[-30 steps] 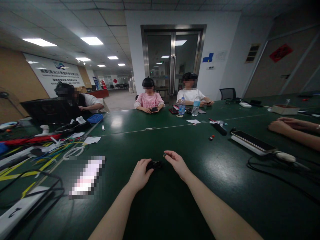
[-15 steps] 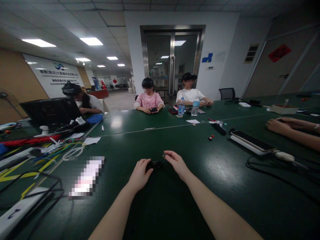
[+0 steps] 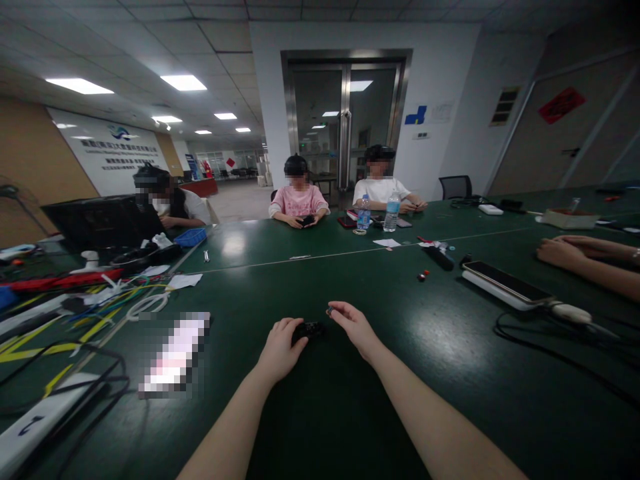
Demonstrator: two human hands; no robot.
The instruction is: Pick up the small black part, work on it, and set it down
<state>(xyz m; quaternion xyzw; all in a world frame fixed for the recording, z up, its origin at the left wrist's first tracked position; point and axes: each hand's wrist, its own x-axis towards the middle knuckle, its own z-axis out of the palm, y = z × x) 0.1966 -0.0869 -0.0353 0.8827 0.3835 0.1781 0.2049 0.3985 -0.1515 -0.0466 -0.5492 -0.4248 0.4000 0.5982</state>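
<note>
A long green table (image 3: 250, 297) fills most of the view, with a steel-framed glass double door (image 3: 320, 113) in the wall beyond it. Across the table sit a person in a pink top (image 3: 299, 202) and a person in a white T-shirt (image 3: 383, 190), both in black headgear. A black monitor (image 3: 103, 220) stands at the left, and a white power strip (image 3: 45, 417) lies nearer, under looped black cable. Two clear plastic bottles (image 3: 392, 213) stand near the person in white. At the right edge, another person's hands (image 3: 567, 252) rest on the table.

The wearer's two hands are apart. The left hand (image 3: 283, 345) is closed on the left end of a small black device (image 3: 313, 330), which sits low over or on the table, between the hands; its exact type is unclear. The right hand (image 3: 354, 327) pinches a tiny piece (image 3: 329, 311) at its fingertips, just beyond the device's right end, too small to identify.
</note>
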